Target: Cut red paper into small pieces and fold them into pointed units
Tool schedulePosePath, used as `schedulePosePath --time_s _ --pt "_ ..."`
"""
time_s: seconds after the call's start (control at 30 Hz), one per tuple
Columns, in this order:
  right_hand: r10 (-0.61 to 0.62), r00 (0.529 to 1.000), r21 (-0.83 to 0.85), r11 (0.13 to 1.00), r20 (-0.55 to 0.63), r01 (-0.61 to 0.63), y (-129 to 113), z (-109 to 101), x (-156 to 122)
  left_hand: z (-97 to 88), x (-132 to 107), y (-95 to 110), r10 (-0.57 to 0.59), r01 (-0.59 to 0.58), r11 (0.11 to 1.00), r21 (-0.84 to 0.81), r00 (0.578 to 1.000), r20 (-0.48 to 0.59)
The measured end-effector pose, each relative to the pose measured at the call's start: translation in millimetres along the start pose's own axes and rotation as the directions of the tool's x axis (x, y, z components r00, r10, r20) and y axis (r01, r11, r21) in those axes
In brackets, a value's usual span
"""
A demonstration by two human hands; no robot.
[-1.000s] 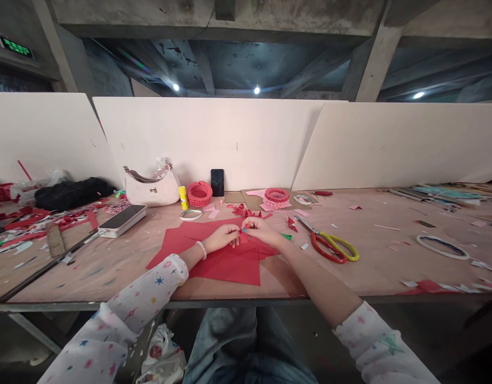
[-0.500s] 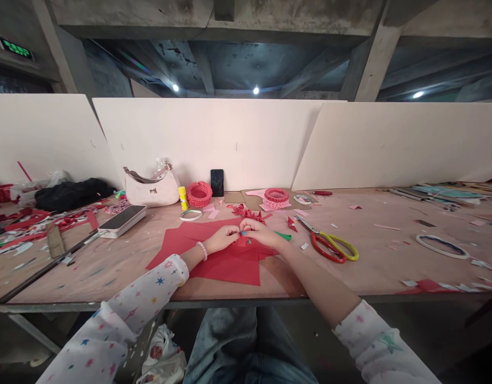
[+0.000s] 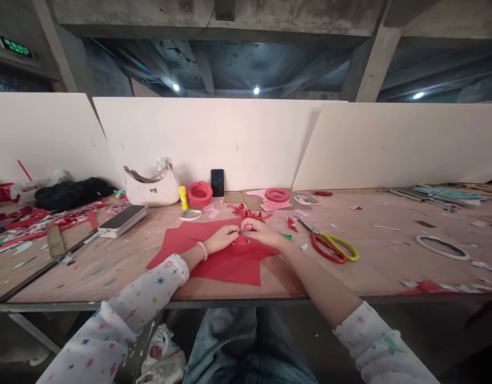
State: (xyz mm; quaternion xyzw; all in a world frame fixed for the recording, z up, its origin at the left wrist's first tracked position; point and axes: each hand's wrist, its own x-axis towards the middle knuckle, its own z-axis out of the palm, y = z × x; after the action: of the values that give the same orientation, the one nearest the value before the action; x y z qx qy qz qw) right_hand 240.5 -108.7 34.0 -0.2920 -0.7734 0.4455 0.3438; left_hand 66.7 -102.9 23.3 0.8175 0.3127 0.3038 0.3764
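L hand [image 3: 225,237] & R hand [image 3: 259,233] meet over the mid of the desk [image 3: 349,277], nearer its front edge than its far corners. Both are closed to a pinch, fingertips nearly touching, w/ a small red paper piece [image 3: 242,240] held btwn them; exact grip & fold partly hidden by fingers. Under & just in front of the hands, big red sheets [image 3: 225,266] lie flat & overlapping, lowest corner near the desk's front edge.

Progress, as far as I can judge: several pcs look done, i.e. a cluster of red folded pieces [image 3: 248,212] just beyond the hands twd the back edge, plus a loose red folded piece [image 3: 292,225] to the R. The pc in hand looks part-shaped, not finished. Plenty left, prob.: the sheets are mostly flat & unfolded. Two paper-wrapped rings, a red ring [image 3: 199,193] & a red-and-pink ring [image 3: 276,197], sit nr the back edge & look well built up; whether complete is unclear.

Scissors [image 3: 331,245] lie R of the sheets, blades pointing to the back edge, no hand on them. Glue stick [image 3: 184,197] stands upright nr the back edge, L of the red ring, also untouched. Bare white ring [image 3: 442,247] lies twd the desk's R edge, no paper visible on it.
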Motion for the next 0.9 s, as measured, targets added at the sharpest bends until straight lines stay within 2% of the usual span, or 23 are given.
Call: schedulePosePath --time_s 0.2,0.4,0.6,0.9 --pt "0.032 0.999 0.007 0.999 -0.040 -0.032 1.2 -0.2 1.5 0.2 1.0 -0.5 0.014 -0.014 1.000 -0.021 1.000 0.019" --pt "-0.070 0.995 -0.087 0.994 -0.064 0.065 3.0 1.4 3.2 1.3 0.9 -2.5 0.054 -0.054 0.998 -0.039 0.998 0.022" --pt "-0.045 0.999 -0.059 0.997 0.019 0.046 4.7 -2.4 2.6 1.5 1.3 -3.5 0.038 -0.038 0.999 -0.007 0.999 0.007" --pt "-0.032 0.999 -0.081 0.996 0.030 0.035 3.2 -6.9 0.6 0.3 0.6 -1.8 0.034 -0.034 0.999 0.018 0.999 0.027"
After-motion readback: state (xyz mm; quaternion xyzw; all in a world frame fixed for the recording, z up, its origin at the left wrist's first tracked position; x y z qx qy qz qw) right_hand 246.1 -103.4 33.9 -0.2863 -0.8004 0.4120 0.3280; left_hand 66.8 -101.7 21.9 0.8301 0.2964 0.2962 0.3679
